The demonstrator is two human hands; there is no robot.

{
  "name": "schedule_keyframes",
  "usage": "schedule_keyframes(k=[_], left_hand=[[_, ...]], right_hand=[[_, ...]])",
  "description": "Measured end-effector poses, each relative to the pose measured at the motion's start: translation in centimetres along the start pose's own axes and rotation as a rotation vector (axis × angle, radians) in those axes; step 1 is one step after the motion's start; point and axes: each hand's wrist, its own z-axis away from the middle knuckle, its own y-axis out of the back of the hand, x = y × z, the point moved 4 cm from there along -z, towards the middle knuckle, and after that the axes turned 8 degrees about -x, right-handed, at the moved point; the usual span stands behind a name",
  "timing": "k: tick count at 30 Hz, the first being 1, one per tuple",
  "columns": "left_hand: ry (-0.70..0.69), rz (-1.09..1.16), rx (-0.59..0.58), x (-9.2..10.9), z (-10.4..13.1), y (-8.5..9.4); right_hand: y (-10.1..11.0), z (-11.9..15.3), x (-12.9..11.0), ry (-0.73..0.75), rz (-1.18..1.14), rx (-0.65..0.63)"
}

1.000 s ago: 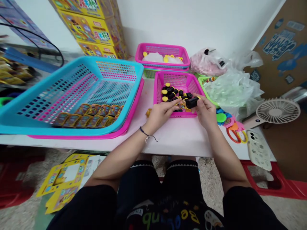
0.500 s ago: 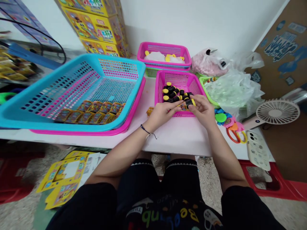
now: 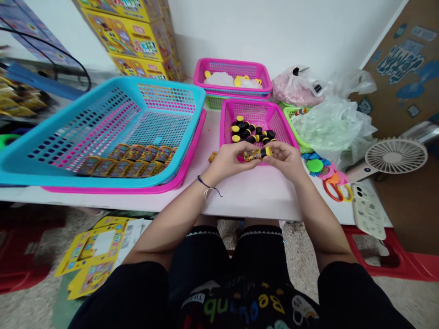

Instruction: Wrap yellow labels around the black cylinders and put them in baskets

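Between my two hands, a small black canister with a yellow cap lies on its side, with a printed yellow label toward its left end. My left hand grips the labelled end, its fingers partly behind it. The fingers of my right hand pinch the capped end. Just beyond my fingers stands a pink basket, holding several black canisters with yellow caps. A small printed yellow piece lies left of that basket, partly behind my left hand.
At left, a large blue basket holding rows of printed canisters sits on a pink one. Behind are stacked pink baskets and yellow boxes. Plastic bags, scissors, a fan and a phone lie right.
The canister has moved slightly left and toward me, and lies more level. My left hand has closed further around its labelled end.
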Motion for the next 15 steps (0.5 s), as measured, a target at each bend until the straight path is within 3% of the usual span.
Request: schedule_keyframes(k=[5, 9, 13, 15], left_hand=[[0.003, -0.086, -0.067, 0.09, 0.08, 0.09], [0.021, -0.126, -0.057, -0.12, 0.15, 0.59], [0.059, -0.108, -0.029, -0.47, 0.03, 0.65], [0.092, -0.054, 0.012, -0.65, -0.12, 0.50]], right_hand=[[-0.25, -0.05, 0.10, 0.094, 0.211, 0.014], [0.11, -0.18, 0.39, 0.200, 0.493, 0.065], [-0.08, 0.03, 0.45, 0.277, 0.729, -0.008], [-0.57, 0.40, 0.22, 0.325, 0.823, 0.016]])
